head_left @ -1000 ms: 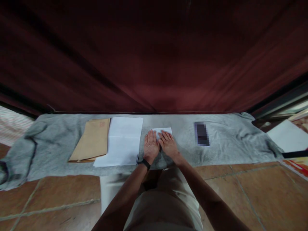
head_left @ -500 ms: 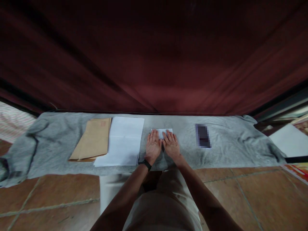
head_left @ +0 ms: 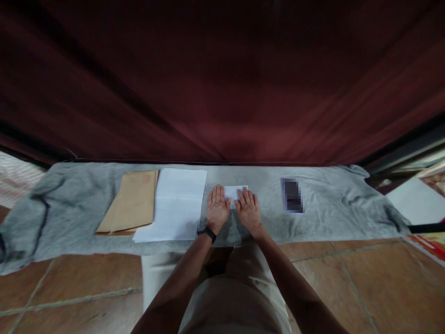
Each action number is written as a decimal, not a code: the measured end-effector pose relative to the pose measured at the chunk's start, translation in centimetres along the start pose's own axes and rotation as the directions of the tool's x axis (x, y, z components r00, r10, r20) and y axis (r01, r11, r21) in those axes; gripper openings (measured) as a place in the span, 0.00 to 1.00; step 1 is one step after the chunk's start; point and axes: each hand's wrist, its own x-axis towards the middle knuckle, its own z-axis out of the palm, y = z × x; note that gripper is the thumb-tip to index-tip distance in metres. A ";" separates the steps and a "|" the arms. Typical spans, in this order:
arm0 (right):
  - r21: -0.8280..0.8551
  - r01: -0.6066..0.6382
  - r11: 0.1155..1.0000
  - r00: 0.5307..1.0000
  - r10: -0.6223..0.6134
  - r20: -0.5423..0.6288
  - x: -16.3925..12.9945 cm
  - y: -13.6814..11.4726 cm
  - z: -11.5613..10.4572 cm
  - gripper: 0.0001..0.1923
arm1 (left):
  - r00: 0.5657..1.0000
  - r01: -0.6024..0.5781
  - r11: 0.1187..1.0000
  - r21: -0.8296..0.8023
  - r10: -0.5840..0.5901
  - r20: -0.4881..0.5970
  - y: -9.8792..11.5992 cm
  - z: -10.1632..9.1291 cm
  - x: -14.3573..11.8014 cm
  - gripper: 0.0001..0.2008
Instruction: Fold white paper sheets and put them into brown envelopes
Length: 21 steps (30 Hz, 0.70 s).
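Both hands (head_left: 232, 211) now further apart, flat and open, palms on folded white paper (head_left: 234, 193).

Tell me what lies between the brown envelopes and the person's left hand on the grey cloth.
In the head view, a stack of white sheets lies between the brown envelopes and the left hand, overlapping the envelopes' edge.

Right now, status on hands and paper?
Left hand and right hand flat, palms down on small white paper. Paper on grey cloth. Nothing blocking.
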 end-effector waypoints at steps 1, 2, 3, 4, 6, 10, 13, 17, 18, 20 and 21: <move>0.000 -0.008 1.000 1.000 0.008 0.001 -0.1 0.2 0.0 0.27 | 1.000 0.000 1.000 -0.005 0.000 -0.006 0.0 0.0 0.0 0.31; 0.001 -0.015 1.000 1.000 0.015 0.003 -0.1 0.4 0.1 0.27 | 1.000 -0.001 1.000 -0.011 0.000 -0.012 0.0 0.0 0.0 0.31; 0.004 -0.019 1.000 1.000 0.019 0.004 -0.2 0.6 0.1 0.28 | 1.000 -0.001 1.000 -0.016 0.000 -0.016 0.0 0.0 0.0 0.31; 0.007 -0.022 1.000 1.000 0.022 0.005 -0.3 0.9 0.0 0.28 | 1.000 -0.001 1.000 -0.023 0.000 -0.020 0.0 0.0 -0.1 0.31; 0.012 -0.027 1.000 1.000 0.027 0.004 -0.4 1.3 0.0 0.28 | 1.000 -0.004 0.999 -0.035 0.003 -0.023 -0.1 -0.1 -0.1 0.31; 0.008 -0.042 0.999 0.999 0.042 0.012 -0.4 1.8 -0.2 0.29 | 1.000 -0.005 0.999 -0.051 0.004 -0.027 -0.4 -0.1 -0.4 0.30; 0.009 -0.054 0.998 0.998 0.054 0.023 -0.5 2.0 -0.3 0.28 | 0.999 -0.002 0.998 -0.058 0.000 -0.038 -0.5 0.0 -0.6 0.30; 0.008 -0.079 0.997 0.996 0.079 0.033 -0.6 2.4 -0.7 0.28 | 0.998 0.008 0.997 -0.072 -0.012 -0.054 -0.7 -0.1 -0.8 0.30; 0.009 -0.084 0.996 0.996 0.084 0.035 -0.7 2.6 -0.9 0.28 | 0.998 0.014 0.997 -0.077 -0.018 -0.058 -0.7 -0.2 -0.9 0.30; 0.013 -0.091 0.996 0.995 0.091 0.034 -0.9 2.9 -1.2 0.27 | 0.997 0.028 0.996 -0.087 -0.034 -0.072 -0.8 -0.3 -1.3 0.30; 0.017 -0.098 0.995 0.995 0.097 0.029 -0.9 3.0 -1.3 0.27 | 0.996 0.027 0.995 -0.092 -0.034 -0.083 -0.8 -0.4 -1.6 0.29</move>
